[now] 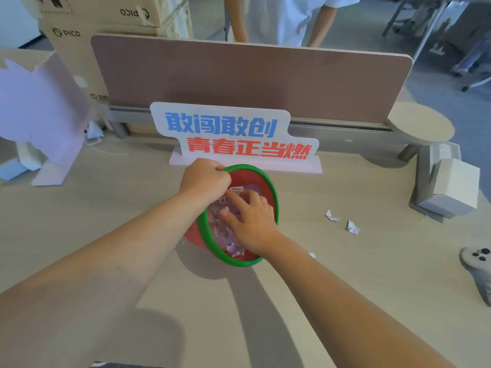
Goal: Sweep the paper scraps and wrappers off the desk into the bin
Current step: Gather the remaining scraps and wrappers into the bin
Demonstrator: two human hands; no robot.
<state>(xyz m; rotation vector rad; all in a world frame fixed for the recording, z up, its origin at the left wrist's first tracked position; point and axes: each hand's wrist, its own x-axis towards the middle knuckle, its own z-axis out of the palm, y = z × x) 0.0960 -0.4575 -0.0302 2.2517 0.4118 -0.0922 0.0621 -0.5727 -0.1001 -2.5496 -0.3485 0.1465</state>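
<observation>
A small red bin with a green rim stands tilted on the wooden desk, its mouth turned toward me. My left hand grips the rim at its far left. My right hand reaches into the mouth with fingers spread flat on a clear purple-printed wrapper lying inside. Two crumpled white paper scraps lie on the desk to the right of the bin. A tiny white scrap lies beside my right forearm.
A printed sign stands just behind the bin. A brown divider panel runs along the desk's back edge. A pink cardboard cutout stands at left, a white box and a grey controller at right. A person stands beyond the divider.
</observation>
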